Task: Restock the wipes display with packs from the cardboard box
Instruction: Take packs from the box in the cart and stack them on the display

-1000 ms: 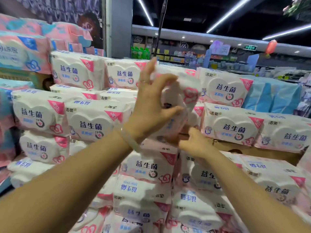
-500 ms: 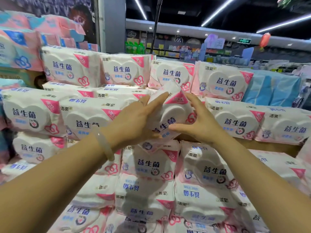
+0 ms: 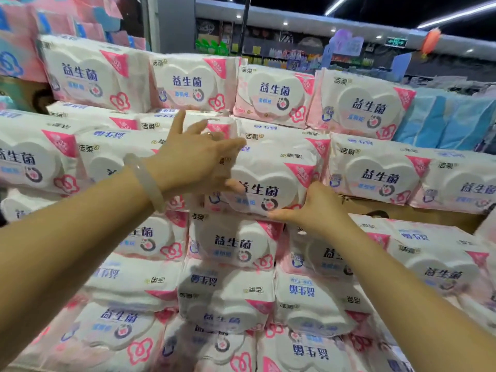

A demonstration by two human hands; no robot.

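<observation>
Wipes pack [image 3: 271, 181] is seated face-out in the middle tier of the display [image 3: 230, 288], between the two hands. The left hand [image 3: 193, 162] is laid against the pack's left end with fingers extended, pressing rather than grasping. The right hand [image 3: 314, 208] is placed at the pack's lower right edge, fingers straight beneath it, nothing clenched. Neighbouring packs are touched on both sides of the hands, and further rows are stacked above and below them. A strip of cardboard [image 3: 408, 213] is exposed just right of the right hand, under the adjoining packs. The cardboard box itself cannot be identified with certainty. Judgement: this pack is nearly placed; final squaring and release remain, and the remaining stock cannot be told.
</observation>
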